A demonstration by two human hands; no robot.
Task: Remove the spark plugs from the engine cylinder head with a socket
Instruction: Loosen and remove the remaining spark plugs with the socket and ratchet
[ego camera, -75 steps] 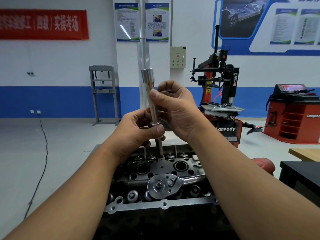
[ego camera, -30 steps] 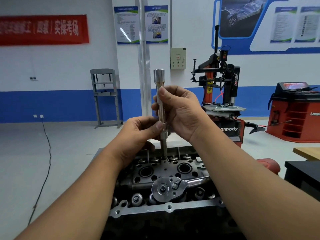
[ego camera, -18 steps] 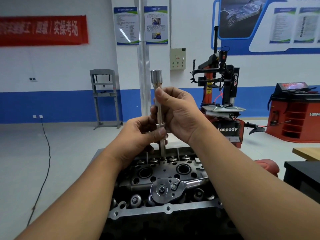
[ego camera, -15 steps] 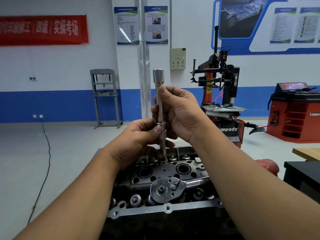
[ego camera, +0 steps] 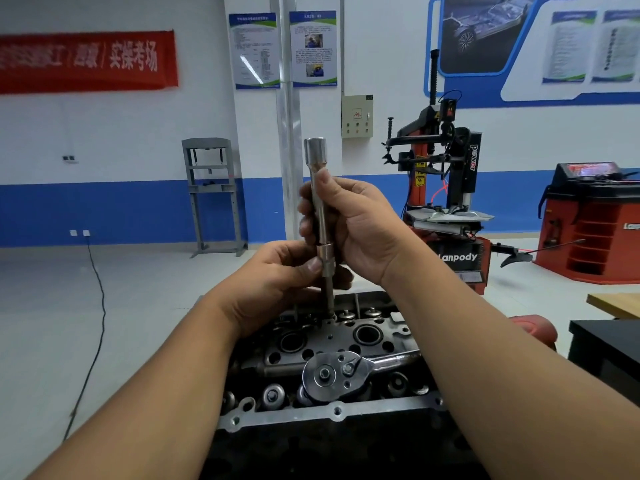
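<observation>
A long chrome socket (ego camera: 316,157) stands upright on an extension bar (ego camera: 328,292) above the engine cylinder head (ego camera: 332,341). My right hand (ego camera: 353,226) grips the socket's shaft, with the wide socket end sticking up above my fingers. My left hand (ego camera: 280,282) pinches the joint between socket and extension just below. The bar's lower tip sits at the head's far edge. A ratchet wrench (ego camera: 332,374) lies flat on the head in front, untouched. No spark plug is visible.
The head sits on a dark stand (ego camera: 329,452). A tyre changer (ego camera: 446,188) stands behind on the right, with a red cabinet (ego camera: 595,230) and a dark table (ego camera: 609,344) further right. A grey press frame (ego camera: 211,195) and a floor cable (ego camera: 93,306) are on the left.
Both hands stay on the socket and extension, which wobbled slightly left and right and now stand nearly upright. The view shifted a little. The ratchet has not moved.
</observation>
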